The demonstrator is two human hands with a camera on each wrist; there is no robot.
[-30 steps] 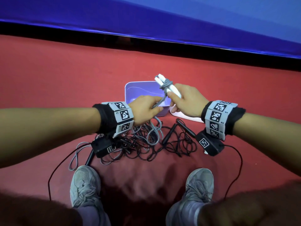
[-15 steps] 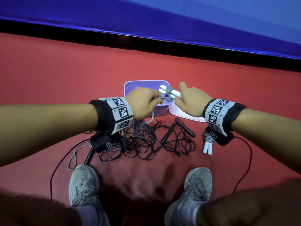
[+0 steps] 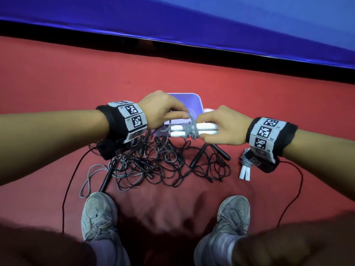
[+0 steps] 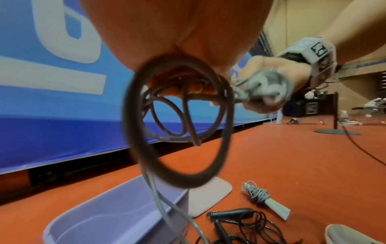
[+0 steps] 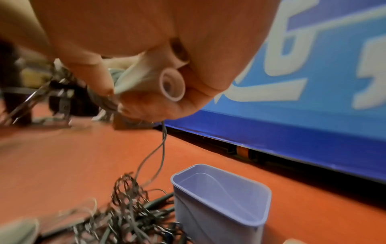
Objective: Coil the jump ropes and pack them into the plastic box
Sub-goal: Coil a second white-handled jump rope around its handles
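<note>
My right hand (image 3: 221, 127) grips two white handles (image 3: 205, 129) of a grey jump rope, held side by side and level above the floor. Grey cord (image 3: 190, 129) is wound round their middle. My left hand (image 3: 163, 110) pinches that cord beside the wraps, and loops of it (image 4: 179, 122) hang from its fingers. The rest of the grey cord (image 5: 154, 156) trails down into a tangle of black ropes (image 3: 163, 166). The lilac plastic box (image 3: 192, 100) stands open and empty behind my hands. A coiled grey rope with white handles (image 3: 245, 167) lies on the floor at the right.
The box's pale lid (image 4: 208, 196) lies flat beside the box. Black rope handles (image 3: 197, 156) stick out of the tangle. My two grey shoes (image 3: 99, 215) stand close in front of it. A blue banner wall (image 3: 192, 25) runs along the far edge of the red floor.
The white handles have swung from pointing up over the box to lying level, lower and nearer me. My left hand has risen and carried the cord over them.
</note>
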